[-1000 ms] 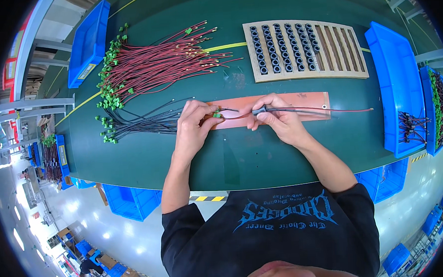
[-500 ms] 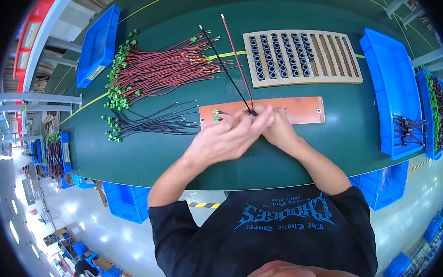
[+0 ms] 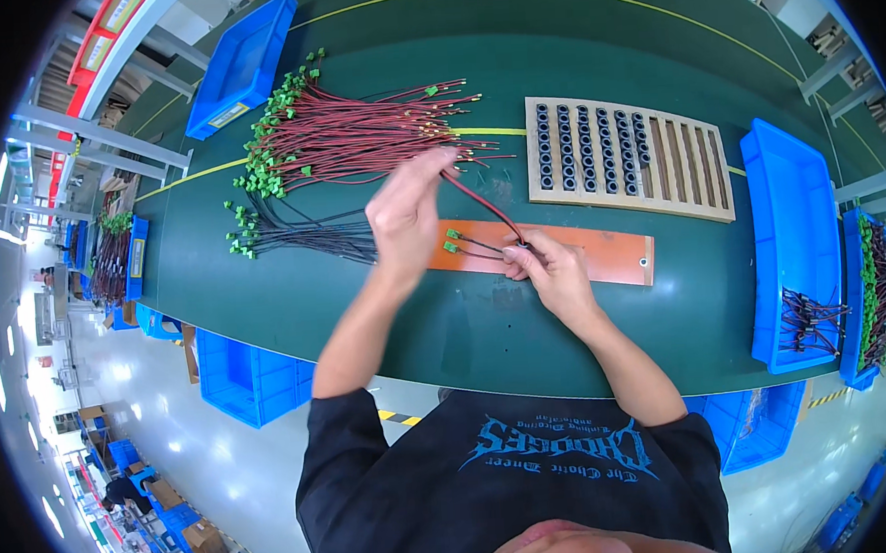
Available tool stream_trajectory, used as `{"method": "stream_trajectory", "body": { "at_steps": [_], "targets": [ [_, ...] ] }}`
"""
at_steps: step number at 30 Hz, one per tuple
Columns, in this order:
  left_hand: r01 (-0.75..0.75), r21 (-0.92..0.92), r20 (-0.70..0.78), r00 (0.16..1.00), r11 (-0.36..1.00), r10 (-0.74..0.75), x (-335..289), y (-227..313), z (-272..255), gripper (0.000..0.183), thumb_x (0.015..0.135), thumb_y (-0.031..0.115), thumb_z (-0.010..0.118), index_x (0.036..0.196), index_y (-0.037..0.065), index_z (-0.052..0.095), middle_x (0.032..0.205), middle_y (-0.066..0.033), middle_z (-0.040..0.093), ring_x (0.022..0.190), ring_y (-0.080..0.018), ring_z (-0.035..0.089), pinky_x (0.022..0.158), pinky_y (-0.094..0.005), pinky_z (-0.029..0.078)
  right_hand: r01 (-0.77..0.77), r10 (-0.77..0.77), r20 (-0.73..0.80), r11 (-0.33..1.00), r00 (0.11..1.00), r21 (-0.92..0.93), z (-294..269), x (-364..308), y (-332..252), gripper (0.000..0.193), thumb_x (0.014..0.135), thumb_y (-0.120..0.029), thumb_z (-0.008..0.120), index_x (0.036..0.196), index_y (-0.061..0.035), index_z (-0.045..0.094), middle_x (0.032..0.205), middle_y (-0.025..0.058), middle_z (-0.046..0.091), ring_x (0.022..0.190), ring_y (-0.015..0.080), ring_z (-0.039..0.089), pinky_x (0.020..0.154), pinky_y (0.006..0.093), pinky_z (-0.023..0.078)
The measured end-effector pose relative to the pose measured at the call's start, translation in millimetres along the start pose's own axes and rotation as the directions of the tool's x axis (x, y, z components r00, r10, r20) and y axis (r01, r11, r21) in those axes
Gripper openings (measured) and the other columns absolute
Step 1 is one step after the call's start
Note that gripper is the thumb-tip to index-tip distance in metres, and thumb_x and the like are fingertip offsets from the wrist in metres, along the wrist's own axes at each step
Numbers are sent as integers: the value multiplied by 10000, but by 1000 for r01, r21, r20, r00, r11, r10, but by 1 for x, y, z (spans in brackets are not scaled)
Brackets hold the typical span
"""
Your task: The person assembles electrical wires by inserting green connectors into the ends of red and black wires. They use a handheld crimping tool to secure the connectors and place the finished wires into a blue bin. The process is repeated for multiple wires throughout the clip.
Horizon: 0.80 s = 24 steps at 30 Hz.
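Observation:
My right hand [image 3: 555,271] pinches a small black ring [image 3: 522,244], likely a ferrite core, above an orange board [image 3: 612,258]. A red and black wire pair [image 3: 489,206] runs from the ring up and left to my left hand [image 3: 405,218], whose fingers are closed on its far end. On the other side of the ring, two short wire ends with green connectors [image 3: 451,245] stick out leftward over the board. Past my left hand lie a spread of red wires [image 3: 346,136] and a smaller bunch of black wires [image 3: 306,234], both with green connectors.
A wooden slotted tray [image 3: 631,192], partly filled with rows of black rings, stands behind the board. Blue bins sit at the far left [image 3: 241,62] and at the right [image 3: 791,228], the right one holding some wire assemblies. The table's near edge curves in front of me.
My left hand has moved up and left from beside my right hand and now grips the wires. The pair, upright before, now bends leftward. The view has shifted slightly.

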State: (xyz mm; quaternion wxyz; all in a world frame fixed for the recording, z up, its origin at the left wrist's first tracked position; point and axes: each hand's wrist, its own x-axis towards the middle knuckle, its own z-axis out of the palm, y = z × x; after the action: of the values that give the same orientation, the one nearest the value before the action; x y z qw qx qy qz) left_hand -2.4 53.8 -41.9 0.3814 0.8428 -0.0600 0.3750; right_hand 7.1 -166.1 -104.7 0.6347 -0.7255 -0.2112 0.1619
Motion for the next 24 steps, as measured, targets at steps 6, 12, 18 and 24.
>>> {"method": "stream_trajectory", "body": {
  "at_steps": [6, 12, 18, 24],
  "targets": [
    [492, -655, 185, 840, 574, -509, -43, 27, 66, 178, 1007, -17, 607, 1144, -21, 721, 1128, -124, 757, 942, -146, 713, 847, -278, 574, 84, -83, -36, 996, 996, 19, 0, -3, -2, 173, 1015, -114, 652, 1112, 26, 682, 826, 109, 743, 735, 162, 738, 697, 299, 605],
    [589, -623, 234, 768, 514, -596, -68, 23, 84, 183, 1006, -2, 617, 1142, -19, 738, 1156, -116, 742, 973, -128, 697, 795, -247, 576, 91, -94, -49, 994, 994, -54, -3, -3, 1, 182, 1008, -115, 658, 1103, 39, 674, 884, 131, 751, 801, 209, 762, 707, 328, 608],
    [400, -507, 50, 898, 764, -438, -70, 16, 86, 169, 959, -18, 666, 1096, 5, 763, 1042, -88, 728, 876, -137, 694, 750, -247, 569, 424, -445, 116, 693, 888, -583, -14, -8, -38, 226, 901, -107, 751, 1089, 6, 698, 978, 133, 703, 949, 334, 670, 806, 419, 548],
    [491, -588, 137, 843, 642, -519, -70, 18, 87, 153, 999, -24, 620, 1122, -32, 709, 1045, -80, 645, 910, -138, 694, 837, -259, 580, 83, -141, -107, 901, 984, -426, -51, -3, -27, 155, 979, -105, 688, 1054, 11, 617, 947, 103, 693, 879, 199, 667, 771, 325, 532]
  ]
}}
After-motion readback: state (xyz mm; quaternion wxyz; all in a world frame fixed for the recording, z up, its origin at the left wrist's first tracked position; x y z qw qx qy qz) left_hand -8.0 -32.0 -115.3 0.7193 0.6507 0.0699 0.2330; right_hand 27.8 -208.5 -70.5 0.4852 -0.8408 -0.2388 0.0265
